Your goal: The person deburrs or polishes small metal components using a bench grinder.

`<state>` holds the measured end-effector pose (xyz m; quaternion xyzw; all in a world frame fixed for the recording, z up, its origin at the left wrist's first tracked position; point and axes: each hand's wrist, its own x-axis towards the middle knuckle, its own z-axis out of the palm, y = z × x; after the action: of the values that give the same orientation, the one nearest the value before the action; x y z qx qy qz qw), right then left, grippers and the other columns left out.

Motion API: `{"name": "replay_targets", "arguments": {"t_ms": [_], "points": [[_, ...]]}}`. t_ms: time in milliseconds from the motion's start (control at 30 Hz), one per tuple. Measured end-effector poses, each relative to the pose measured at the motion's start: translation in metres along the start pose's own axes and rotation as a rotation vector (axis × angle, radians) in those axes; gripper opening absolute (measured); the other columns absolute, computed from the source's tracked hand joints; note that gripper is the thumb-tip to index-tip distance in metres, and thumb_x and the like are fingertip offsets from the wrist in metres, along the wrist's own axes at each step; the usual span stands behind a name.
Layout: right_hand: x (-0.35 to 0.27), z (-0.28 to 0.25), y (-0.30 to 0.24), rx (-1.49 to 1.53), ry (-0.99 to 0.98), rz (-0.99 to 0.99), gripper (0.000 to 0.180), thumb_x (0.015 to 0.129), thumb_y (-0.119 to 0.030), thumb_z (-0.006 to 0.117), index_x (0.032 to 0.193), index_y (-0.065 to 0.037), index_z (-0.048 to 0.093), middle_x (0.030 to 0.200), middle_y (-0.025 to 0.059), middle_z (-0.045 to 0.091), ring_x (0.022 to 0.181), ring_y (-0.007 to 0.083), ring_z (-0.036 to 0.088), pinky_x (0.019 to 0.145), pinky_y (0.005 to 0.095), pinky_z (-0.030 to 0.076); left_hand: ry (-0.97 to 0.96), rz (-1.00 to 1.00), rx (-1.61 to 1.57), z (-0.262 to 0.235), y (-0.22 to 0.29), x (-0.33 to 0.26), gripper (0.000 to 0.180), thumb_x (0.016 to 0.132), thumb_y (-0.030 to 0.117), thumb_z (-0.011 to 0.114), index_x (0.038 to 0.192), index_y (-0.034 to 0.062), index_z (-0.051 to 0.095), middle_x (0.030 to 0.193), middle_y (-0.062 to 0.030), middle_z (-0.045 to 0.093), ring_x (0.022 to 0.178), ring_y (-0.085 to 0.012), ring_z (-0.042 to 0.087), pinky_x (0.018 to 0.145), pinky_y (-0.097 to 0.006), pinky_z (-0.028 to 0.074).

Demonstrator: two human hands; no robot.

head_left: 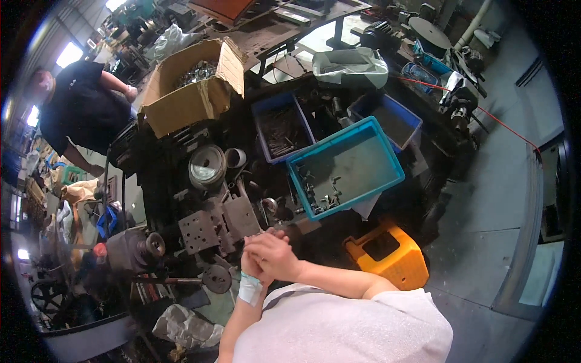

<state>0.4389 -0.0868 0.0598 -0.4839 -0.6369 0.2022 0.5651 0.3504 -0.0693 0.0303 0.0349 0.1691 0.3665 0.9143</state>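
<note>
My two hands are pressed together in front of my chest. My right hand (275, 255) lies over the left with its fingers curled round it. Most of my left hand (249, 264) is hidden beneath, and its fingers look bent. Whether anything small is between the palms cannot be made out. A pale wrap (249, 289) circles my left wrist. Just beyond the hands sits a metal block (241, 216) beside a plate with holes (200, 233). To the right, a teal tray (357, 166) holds several small metal parts (327, 198) at its near left end.
Blue bins (280, 127) with dark metal pieces stand behind the tray. A cardboard box (187, 100) of metal parts is at the far left, near a person in dark clothes (85, 103). A yellow plastic stool (393, 257) stands right. A motor with pulley (136, 251) is left.
</note>
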Motion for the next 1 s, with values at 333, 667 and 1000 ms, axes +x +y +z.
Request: {"name": "replay_targets", "arguments": {"t_ms": [333, 667, 1000], "points": [[-0.021, 0.115, -0.086, -0.250, -0.172, -0.323, 0.032, 0.060, -0.007, 0.058, 0.093, -0.005, 0.058, 0.078, 0.0033, 0.060, 0.079, 0.0153, 0.057, 0.087, 0.0410, 0.031, 0.020, 0.247, 0.032, -0.076, 0.076, -0.115, 0.037, 0.086, 0.035, 0.037, 0.101, 0.0054, 0.054, 0.095, -0.0110, 0.056, 0.094, -0.0212, 0.051, 0.082, -0.031, 0.040], [-0.013, 0.237, -0.117, 1.006, -0.272, 1.021, 0.049, 0.087, -0.038, 0.036, 0.120, -0.003, 0.038, 0.105, 0.0151, 0.055, 0.097, 0.0200, 0.051, 0.084, 0.0315, 0.038, 0.269, 0.010, -0.074, -0.104, 0.158, -0.239, 0.022, 0.081, 0.031, 0.052, 0.087, 0.0108, 0.055, 0.071, -0.0006, 0.055, 0.065, -0.0114, 0.054, 0.044, -0.027, 0.042], [-0.019, 0.264, -0.097, -0.146, -0.311, -0.073, 0.034, 0.085, -0.016, 0.044, 0.115, 0.000, 0.042, 0.091, 0.0101, 0.060, 0.079, 0.0217, 0.056, 0.074, 0.0318, 0.041, 0.364, 0.218, 0.285, -0.075, 0.182, -0.240, 0.023, 0.081, 0.027, 0.054, 0.087, 0.0047, 0.055, 0.067, -0.0021, 0.054, 0.050, -0.0106, 0.051, 0.040, -0.022, 0.043]]}}
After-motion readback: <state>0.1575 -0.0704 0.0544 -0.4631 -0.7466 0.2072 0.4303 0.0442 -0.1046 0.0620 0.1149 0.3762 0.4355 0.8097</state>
